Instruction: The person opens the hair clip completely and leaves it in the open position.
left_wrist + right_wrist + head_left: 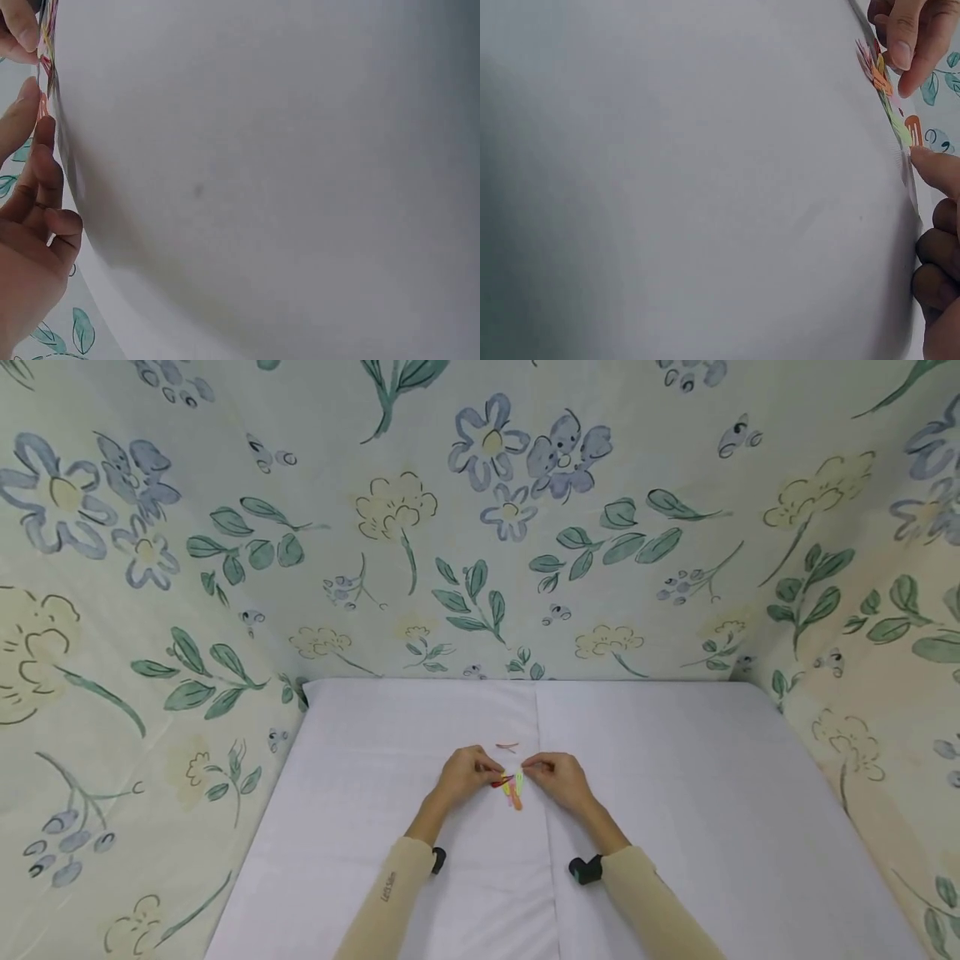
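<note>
Small, flat plastic forks in bright colours lie bunched between the two hands on the white cloth. My left hand [467,774] has its fingertips close over a dark red fork [497,784], pinching at its upper edge. My right hand [555,777] pinches the top end of a yellow-green fork [519,782] with thumb and forefinger. An orange fork [517,800] lies on the near side of the bunch. In the right wrist view another orange fork [913,129], round-ended with slits, shows just beyond my right thumb. The hands partly hide the bunch.
A thin orange piece [507,747] lies on the cloth beyond the hands. White cloth [675,777] with a fold line covers the table. Floral fabric [480,552] hangs behind and at both sides. Dark wrist cameras [585,869] sit on both wrists.
</note>
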The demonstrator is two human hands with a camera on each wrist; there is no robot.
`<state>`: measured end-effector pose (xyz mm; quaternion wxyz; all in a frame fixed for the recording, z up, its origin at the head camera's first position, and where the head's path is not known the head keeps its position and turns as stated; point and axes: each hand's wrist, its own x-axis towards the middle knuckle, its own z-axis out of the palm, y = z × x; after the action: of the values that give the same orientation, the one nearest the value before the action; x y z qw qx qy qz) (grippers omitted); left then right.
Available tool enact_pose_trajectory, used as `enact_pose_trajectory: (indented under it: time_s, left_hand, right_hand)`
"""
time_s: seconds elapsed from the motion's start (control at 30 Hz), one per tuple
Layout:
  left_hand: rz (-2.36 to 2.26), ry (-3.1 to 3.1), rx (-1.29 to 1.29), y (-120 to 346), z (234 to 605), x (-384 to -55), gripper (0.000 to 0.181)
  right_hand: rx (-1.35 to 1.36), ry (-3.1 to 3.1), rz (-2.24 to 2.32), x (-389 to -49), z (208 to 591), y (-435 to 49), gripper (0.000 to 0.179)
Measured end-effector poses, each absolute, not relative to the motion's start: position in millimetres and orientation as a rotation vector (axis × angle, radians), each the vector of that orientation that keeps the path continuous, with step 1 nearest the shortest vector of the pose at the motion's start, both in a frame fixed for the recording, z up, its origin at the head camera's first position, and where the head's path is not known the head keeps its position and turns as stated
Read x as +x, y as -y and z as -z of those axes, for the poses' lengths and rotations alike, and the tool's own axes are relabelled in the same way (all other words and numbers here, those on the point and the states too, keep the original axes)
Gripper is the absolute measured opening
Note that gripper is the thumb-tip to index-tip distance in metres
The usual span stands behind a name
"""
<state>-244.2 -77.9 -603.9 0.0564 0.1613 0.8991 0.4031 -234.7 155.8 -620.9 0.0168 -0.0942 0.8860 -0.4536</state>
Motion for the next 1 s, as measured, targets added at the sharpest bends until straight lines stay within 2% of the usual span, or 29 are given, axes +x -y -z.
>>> enact_pose_trajectory:
  time_s: [0.23,0.7,0.9,1.0]
  left_hand:
    - [-1.189,-2.677,0.519,71,602,-241,0.006]
    - [-1.164,-2.646,0.525,64,599,-239,0.007]
    - [-1.197,-2.649,0.522,62,600,-238,0.016]
    - [-1.199,-2.652,0.536,62,600,-237,0.014]
  right_hand:
    - [-0.392,-2.765,1.366,-232,619,-153,0.007]
    - [-0.376,-2.779,1.365,-230,621,-158,0.006]
    - [-0.397,-2.791,1.34,-230,623,-157,0.005]
    - [-0.418,-2.795,1.323,-230,624,-155,0.006]
